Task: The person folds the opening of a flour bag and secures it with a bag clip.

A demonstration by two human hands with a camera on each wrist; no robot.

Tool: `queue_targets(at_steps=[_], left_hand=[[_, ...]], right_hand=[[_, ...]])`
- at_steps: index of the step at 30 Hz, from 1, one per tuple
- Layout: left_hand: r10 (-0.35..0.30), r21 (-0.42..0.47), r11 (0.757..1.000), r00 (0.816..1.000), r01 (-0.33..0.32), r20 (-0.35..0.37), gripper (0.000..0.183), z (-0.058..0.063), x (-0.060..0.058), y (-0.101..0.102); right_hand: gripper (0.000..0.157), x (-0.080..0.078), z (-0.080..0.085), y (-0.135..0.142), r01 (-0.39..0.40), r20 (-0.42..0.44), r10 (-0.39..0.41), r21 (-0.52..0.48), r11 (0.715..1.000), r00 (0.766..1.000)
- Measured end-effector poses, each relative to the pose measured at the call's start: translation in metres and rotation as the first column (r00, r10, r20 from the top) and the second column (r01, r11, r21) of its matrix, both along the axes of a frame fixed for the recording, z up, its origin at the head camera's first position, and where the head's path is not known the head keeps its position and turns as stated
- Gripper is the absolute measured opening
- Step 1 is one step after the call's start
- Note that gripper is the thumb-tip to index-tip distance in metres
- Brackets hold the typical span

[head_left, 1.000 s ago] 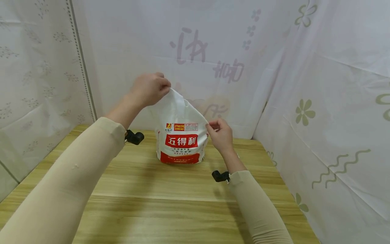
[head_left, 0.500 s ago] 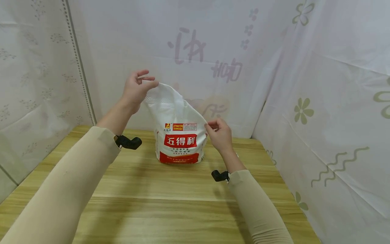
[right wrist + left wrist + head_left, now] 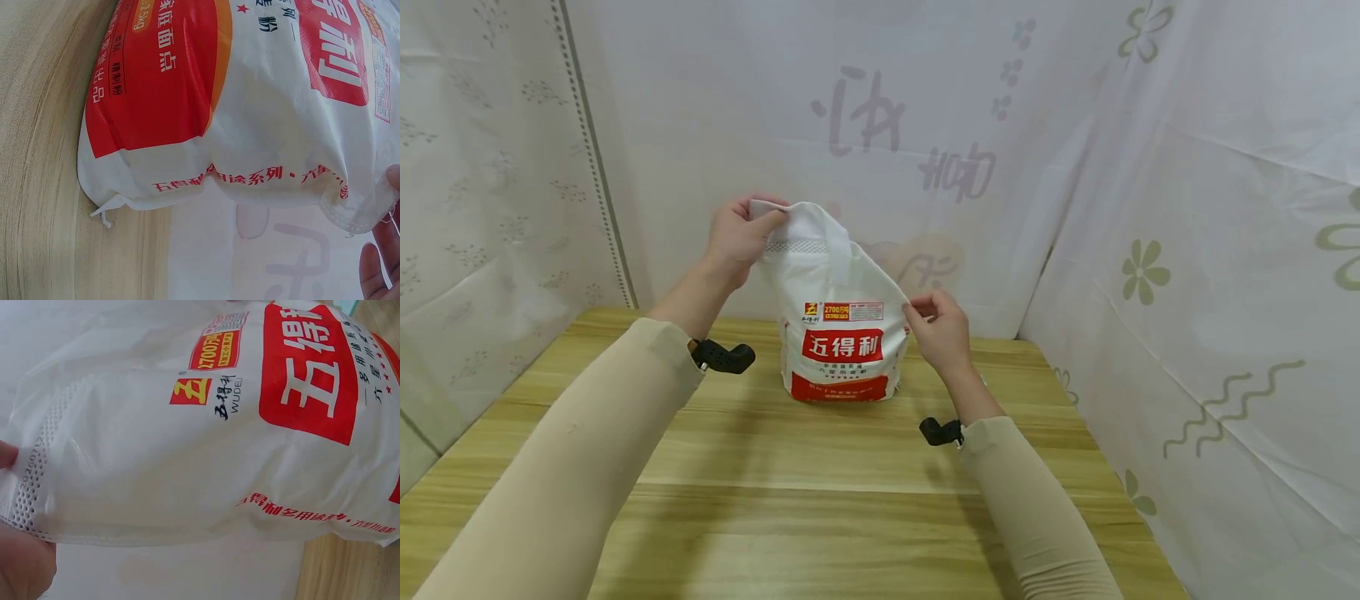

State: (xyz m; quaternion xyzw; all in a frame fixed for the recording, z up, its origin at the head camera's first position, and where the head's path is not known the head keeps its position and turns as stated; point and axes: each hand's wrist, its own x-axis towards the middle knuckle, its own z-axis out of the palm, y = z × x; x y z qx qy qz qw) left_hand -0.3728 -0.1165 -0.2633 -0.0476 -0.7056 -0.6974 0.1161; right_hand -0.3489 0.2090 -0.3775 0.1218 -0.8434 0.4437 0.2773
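A white flour bag with red printed panels stands on the wooden table, its top pulled up and slanting down to the right. My left hand pinches the bag's upper left corner, thumb in front. In the left wrist view, fingers grip the perforated band along the bag's top. Lower down, my right hand pinches the bag's right top corner between thumb and finger. The right wrist view has that corner by the fingertips, with a knotted thread at the bag's bottom corner.
The wooden tabletop stretches toward me. A pale curtain hangs behind the table, and a flower-patterned one closes the right side. Black wrist cameras sit below both hands.
My left hand has moved left along the bag's top edge, loosening its fingers midway and then pinching the left corner. The perforated band has come into sight. My right hand has stayed in place.
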Motion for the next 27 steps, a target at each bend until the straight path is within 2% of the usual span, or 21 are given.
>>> queue_targets(at_steps=[2, 3, 4, 5, 6, 8, 9, 10, 11, 12, 14, 18, 21, 23, 24, 27], left_hand=[[0.028, -0.076, 0.997, 0.999, -0.030, -0.025, 0.031, 0.002, 0.002, 0.001], [0.040, -0.147, 0.988, 0.997, -0.049, -0.064, 0.037, 0.004, 0.003, 0.002], [0.053, -0.233, 0.969, 0.991, -0.081, -0.120, 0.042, 0.006, 0.004, 0.003], [0.062, -0.330, 0.936, 0.980, -0.123, -0.189, 0.045, 0.008, 0.004, 0.004], [0.059, -0.429, 0.887, 0.963, -0.172, -0.263, 0.047, 0.011, 0.004, 0.005], [0.029, -0.574, 0.770, 0.914, -0.279, -0.406, 0.044, 0.018, 0.005, 0.008], [0.002, -0.618, 0.718, 0.890, -0.319, -0.456, 0.040, 0.021, 0.005, 0.010], [-0.024, -0.647, 0.678, 0.870, -0.347, -0.492, 0.035, 0.023, 0.005, 0.011], [-0.051, -0.669, 0.651, 0.859, -0.359, -0.510, 0.031, 0.025, 0.005, 0.012], [-0.074, -0.683, 0.637, 0.853, -0.358, -0.517, 0.029, 0.026, 0.005, 0.013], [-0.096, -0.697, 0.625, 0.852, -0.351, -0.515, 0.025, 0.027, 0.005, 0.014], [-0.116, -0.726, 0.592, 0.854, -0.350, -0.507, 0.020, 0.029, 0.005, 0.015], [-0.134, -0.751, 0.553, 0.852, -0.360, -0.506, 0.016, 0.030, 0.007, 0.017], [-0.136, -0.758, 0.544, 0.854, -0.360, -0.503, 0.015, 0.031, 0.009, 0.018], [-0.133, -0.762, 0.539, 0.856, -0.360, -0.499, 0.015, 0.031, 0.010, 0.019], [-0.138, -0.785, 0.498, 0.860, -0.369, -0.492, 0.024, 0.034, 0.014, 0.026]], right_hand=[[0.014, 0.000, 0.000, 0.000, 0.002, 0.007, -0.002, 0.004, 1.000, 1.000], [0.014, 0.000, 0.000, 0.000, 0.002, 0.008, -0.002, 0.004, 1.000, 1.000], [0.015, 0.000, 0.000, 0.000, 0.004, 0.009, -0.004, 0.007, 1.000, 1.000], [0.015, 0.000, 0.001, 0.000, 0.007, 0.010, -0.007, 0.009, 1.000, 1.000], [0.015, 0.000, 0.001, 0.000, 0.010, 0.010, -0.010, 0.010, 1.000, 1.000], [0.015, 0.000, 0.002, 0.001, 0.015, 0.009, -0.016, 0.009, 1.000, 1.000], [0.015, 0.000, 0.002, 0.001, 0.016, 0.009, -0.016, 0.008, 1.000, 1.000], [0.015, 0.000, 0.002, 0.001, 0.017, 0.009, -0.017, 0.007, 1.000, 1.000], [0.015, 0.000, 0.002, 0.002, 0.016, 0.011, -0.016, 0.005, 1.000, 1.000], [0.015, 0.000, 0.002, 0.002, 0.014, 0.013, -0.014, 0.002, 1.000, 1.000], [0.014, 0.000, 0.002, 0.002, 0.009, 0.019, -0.009, -0.001, 1.000, 1.000], [0.014, 0.000, 0.001, 0.000, 0.005, 0.017, -0.005, -0.006, 1.000, 1.000], [0.014, 0.000, 0.000, -0.001, 0.002, 0.004, -0.002, -0.011, 1.000, 1.000], [0.014, 0.000, 0.000, -0.001, -0.002, 0.001, 0.002, -0.015, 1.000, 1.000], [0.014, 0.000, 0.000, -0.001, -0.004, 0.003, 0.004, -0.016, 1.000, 1.000], [0.014, 0.000, 0.000, -0.001, -0.002, 0.011, 0.003, -0.013, 1.000, 1.000]])
